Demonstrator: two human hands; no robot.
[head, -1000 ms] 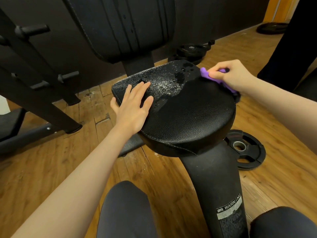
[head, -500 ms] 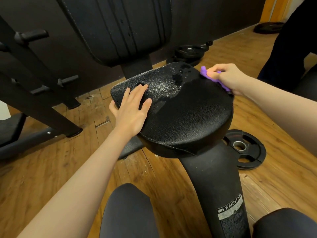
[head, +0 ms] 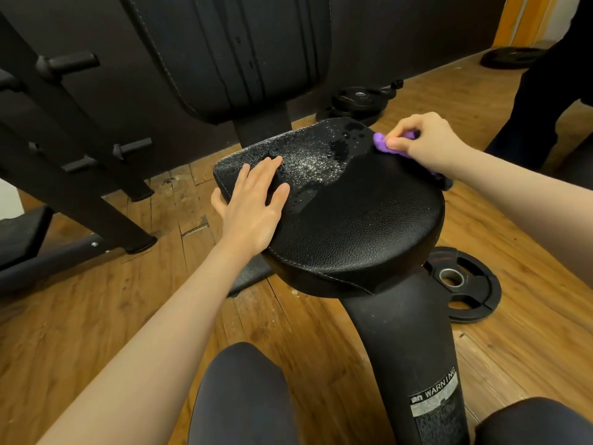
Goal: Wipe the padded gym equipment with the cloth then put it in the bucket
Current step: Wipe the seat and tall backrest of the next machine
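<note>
Padded seat [head: 353, 226]: black, grained leather-look cushion, mounted on a thick black post [head: 407, 348]; located at the centre of the view. Its far portion, toward 12 o'clock, is covered with water droplets and wet patches [head: 321, 155]; the near portion, toward 6 o'clock, is seen dull and free of beads.

Cloth [head: 385, 145]: purple, bunched; found at the 2 o'clock edge of the seat, touching the pad. It is pinched by the right hand [head: 423, 142], whose fingers are curled over it with the thumb pressed against its near side. More purple fabric is glimpsed under the wrist, at the seat's rim.

Left hand [head: 253, 200]: laid flat on the seat's 9 o'clock side, palm down, fingers straight and slightly spread, the fingertips reaching the wet zone. Nothing is held.

Warning label [head: 436, 403]: fixed low on the post, toward 5 o'clock.

Backrest pad [head: 244, 53]: black, ribbed, set upright beyond the seat at 12 o'clock.

Weight plate [head: 465, 284]: black, lying flat on the wooden floor [head: 96, 316] just beside the post, at 3 o'clock. Further plates [head: 356, 101] are stacked at 1 o'clock, beyond the seat.

Black frame bars with pegs [head: 77, 130]: noted at 10 o'clock.

Knees in dark fabric [head: 244, 396]: recorded at 6 o'clock.
</note>
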